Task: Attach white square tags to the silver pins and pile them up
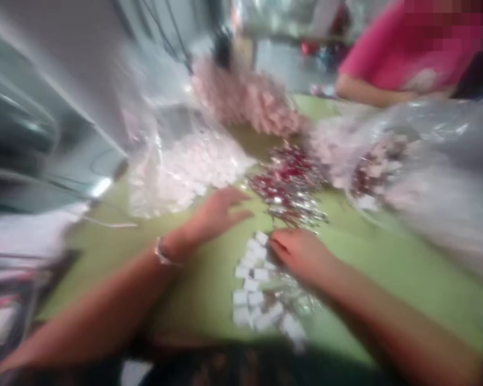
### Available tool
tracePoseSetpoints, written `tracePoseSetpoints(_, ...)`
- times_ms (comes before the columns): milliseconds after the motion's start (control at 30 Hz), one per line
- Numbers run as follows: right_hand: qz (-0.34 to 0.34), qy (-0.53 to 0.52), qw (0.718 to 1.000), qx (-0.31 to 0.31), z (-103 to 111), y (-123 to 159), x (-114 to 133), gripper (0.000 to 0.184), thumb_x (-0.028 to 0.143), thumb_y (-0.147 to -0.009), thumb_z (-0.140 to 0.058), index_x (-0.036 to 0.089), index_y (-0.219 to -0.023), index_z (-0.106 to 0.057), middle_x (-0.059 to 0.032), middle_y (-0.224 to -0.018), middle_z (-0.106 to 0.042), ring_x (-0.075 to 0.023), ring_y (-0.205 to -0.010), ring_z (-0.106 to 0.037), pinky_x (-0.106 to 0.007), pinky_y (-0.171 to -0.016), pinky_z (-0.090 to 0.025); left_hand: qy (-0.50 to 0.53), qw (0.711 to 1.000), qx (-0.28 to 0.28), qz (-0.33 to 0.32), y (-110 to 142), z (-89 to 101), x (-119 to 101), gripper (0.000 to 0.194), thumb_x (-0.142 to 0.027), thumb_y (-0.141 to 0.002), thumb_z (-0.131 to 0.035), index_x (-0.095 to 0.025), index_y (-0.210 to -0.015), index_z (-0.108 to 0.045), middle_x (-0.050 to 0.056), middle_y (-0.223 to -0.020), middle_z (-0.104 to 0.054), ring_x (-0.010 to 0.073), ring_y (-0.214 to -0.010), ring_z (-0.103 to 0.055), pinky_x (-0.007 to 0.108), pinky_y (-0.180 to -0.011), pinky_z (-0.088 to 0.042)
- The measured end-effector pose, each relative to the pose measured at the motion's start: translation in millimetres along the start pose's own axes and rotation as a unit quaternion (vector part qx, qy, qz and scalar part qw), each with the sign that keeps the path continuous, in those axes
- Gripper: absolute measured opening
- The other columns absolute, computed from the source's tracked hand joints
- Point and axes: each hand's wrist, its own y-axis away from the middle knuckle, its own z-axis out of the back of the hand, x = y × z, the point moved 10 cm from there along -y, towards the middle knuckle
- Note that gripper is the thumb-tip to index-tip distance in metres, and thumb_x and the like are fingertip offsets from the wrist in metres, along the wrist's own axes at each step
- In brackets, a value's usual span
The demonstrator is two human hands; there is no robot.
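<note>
My left hand (221, 212) hovers over the green table (193, 300), its thumb and fingers apart with nothing between them. My right hand (295, 249) is at the upper end of a cluster of small white tags (251, 284), its fingers drawn together; what they hold, if anything, is hidden. Thin shiny strands lie among the tags. Just beyond both hands sits a heap of dark red and silvery shiny pieces (285, 179), too blurred to name.
A clear plastic bag of pale pink-white pieces (185, 171) lies at left. Pink bundles (249, 102) stand at the back. A large clear bag (434, 177) fills the right side. Across the table is a person in a pink shirt (390, 48).
</note>
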Motion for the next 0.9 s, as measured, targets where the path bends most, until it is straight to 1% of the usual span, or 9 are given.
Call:
tracePoseSetpoints(100,0.086,-0.052,0.993,0.054,-10,6,24,0.028,0.026,-0.093,-0.045,0.017,-0.07,-0.057,-0.0004,-0.068,-0.059,-0.0108,-0.062,-0.049,-0.025,-0.06,-0.031,-0.138,0.988,-0.035,0.066,-8,15.1,38,0.033,-0.031,-0.092,-0.044,-0.013,-0.111,-0.064,0.015,-0.099,-0.061,0.0296,-0.097,-0.054,0.042,-0.087,-0.044)
tracePoseSetpoints(167,0.105,-0.066,0.991,0.048,-6,7,26,0.03,0.027,-0.094,-0.044,0.018,-0.068,-0.057,-0.0001,-0.068,-0.059,-0.0105,-0.062,-0.049,-0.025,-0.06,-0.032,-0.188,0.98,-0.016,0.065,-12,12.6,49,0.033,-0.024,-0.091,-0.041,-0.012,-0.111,-0.064,0.017,-0.098,-0.059,0.0314,-0.098,-0.054,0.043,-0.087,-0.044)
tracePoseSetpoints(300,0.009,0.0,0.995,-0.103,31,-2,-16,0.024,0.025,-0.093,-0.044,0.019,-0.078,-0.062,-0.0031,-0.077,-0.064,-0.0136,-0.067,-0.053,-0.027,-0.063,-0.034,-0.201,0.977,0.0,0.066,-12,6.4,57,0.033,-0.019,-0.089,-0.04,-0.011,-0.11,-0.064,0.017,-0.1,-0.059,0.031,-0.097,-0.055,0.041,-0.085,-0.045)
tracePoseSetpoints(433,-0.091,0.118,0.973,-0.175,47,-8,-60,0.022,0.029,-0.092,-0.047,0.019,-0.086,-0.065,-0.0066,-0.09,-0.063,-0.0181,-0.074,-0.055,-0.029,-0.058,-0.031,-0.182,0.98,-0.011,0.085,-9,11.3,58,0.034,-0.018,-0.089,-0.038,-0.014,-0.109,-0.065,0.016,-0.101,-0.062,0.0308,-0.097,-0.058,0.041,-0.082,-0.046)
tracePoseSetpoints(533,-0.072,0.099,0.977,-0.175,43,-12,-67,0.022,0.027,-0.092,-0.048,0.02,-0.083,-0.067,-0.0058,-0.089,-0.062,-0.0177,-0.076,-0.056,-0.028,-0.059,-0.033,-0.124,0.985,-0.065,0.098,-7,25.3,52,0.031,-0.019,-0.088,-0.042,-0.015,-0.107,-0.066,0.014,-0.104,-0.064,0.0303,-0.101,-0.059,0.041,-0.086,-0.045)
tracePoseSetpoints(633,-0.029,0.052,0.976,-0.209,47,-10,-62,0.023,0.027,-0.092,-0.049,0.021,-0.081,-0.069,-0.0046,-0.088,-0.063,-0.0168,-0.075,-0.057,-0.028,-0.062,-0.037,0.082,0.979,-0.105,0.155,1,27.0,52,0.025,-0.026,-0.085,-0.052,-0.016,-0.104,-0.066,0.009,-0.097,-0.068,0.0239,-0.088,-0.063,0.036,-0.08,-0.048)
tracePoseSetpoints(700,0.007,0.032,0.969,-0.244,53,-6,-54,0.022,0.026,-0.091,-0.05,0.021,-0.081,-0.069,-0.0049,-0.087,-0.065,-0.0167,-0.075,-0.057,-0.028,-0.065,-0.04,0.271,0.939,-0.067,0.201,8,5.6,51,0.025,-0.03,-0.082,-0.06,-0.016,-0.102,-0.065,0.006,-0.084,-0.068,0.0183,-0.072,-0.063,0.032,-0.069,-0.049)
tracePoseSetpoints(767,0.04,0.009,0.961,-0.273,59,0,-43,0.02,0.025,-0.091,-0.051,0.02,-0.082,-0.068,-0.0047,-0.083,-0.067,-0.0167,-0.074,-0.058,-0.029,-0.067,-0.042,0.435,0.87,-0.001,0.233,14,-22.9,39,0.028,-0.031,-0.078,-0.066,-0.014,-0.1,-0.065,0.005,-0.075,-0.067,0.0143,-0.063,-0.06,0.028,-0.062,-0.047)
tracePoseSetpoints(900,0.055,-0.044,0.965,-0.252,57,4,-23,0.009,0.024,-0.086,-0.057,0.02,-0.081,-0.065,-0.0011,-0.073,-0.067,-0.014,-0.064,-0.058,-0.026,-0.062,-0.041,0.614,0.741,0.069,0.263,24,-56.3,13,0.033,-0.024,-0.075,-0.071,-0.013,-0.106,-0.066,0.004,-0.073,-0.066,0.0103,-0.063,-0.059,0.024,-0.061,-0.045)
